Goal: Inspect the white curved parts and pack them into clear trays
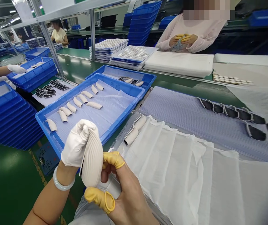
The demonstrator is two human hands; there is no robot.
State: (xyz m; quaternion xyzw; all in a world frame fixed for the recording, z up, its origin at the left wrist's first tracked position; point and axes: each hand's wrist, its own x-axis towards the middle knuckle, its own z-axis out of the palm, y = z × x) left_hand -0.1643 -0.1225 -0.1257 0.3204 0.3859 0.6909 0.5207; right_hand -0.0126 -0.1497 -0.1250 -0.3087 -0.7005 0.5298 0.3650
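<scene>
Counted ten cream ribbed pieces [77, 102] in the big blue tray [119, 82], two more just beside it, plus one held piece [92, 164] in the gloved left hand [74, 143].

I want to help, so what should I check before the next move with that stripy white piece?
Left hand in its white glove: ok.
Two fingers of the right hand in yellow covers: ok.
Stripy white piece gripped by the glove: ok.
Pieces in the blue tray lined up: ok.
Bangle apart from the stripy white piece: ok.
Stripy white piece free of marks: cannot tell.
</scene>
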